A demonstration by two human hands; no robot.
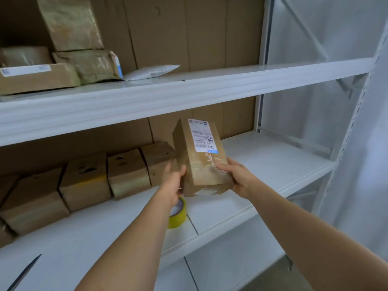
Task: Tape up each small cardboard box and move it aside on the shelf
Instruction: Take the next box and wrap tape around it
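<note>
Closest to us, a yellow tape roll [178,215] lies near the front edge of the lower shelf [262,164], partly under the left wrist. Just past it, both hands hold up one box [201,162], lifted a little off the shelf and tipped back, about the middle of the shelf. The left hand [173,181] grips the box's left side, thumb on the front, the other fingers hidden behind. The right hand [237,175] holds the lower right corner, thumb on top and fingers curled under. The box has a white label [201,136] and shiny tape across it, so the tape could be slippery. It looks light and stiff, since two hands lift it easily. Holding it by two opposite sides, on the bare cardboard, seems best. Behind and to the left, a row of boxes [126,173] stands along the back. The right end of the shelf is bare. Farther up, the top shelf [210,85] holds more parcels [42,76] at its left end.
</note>
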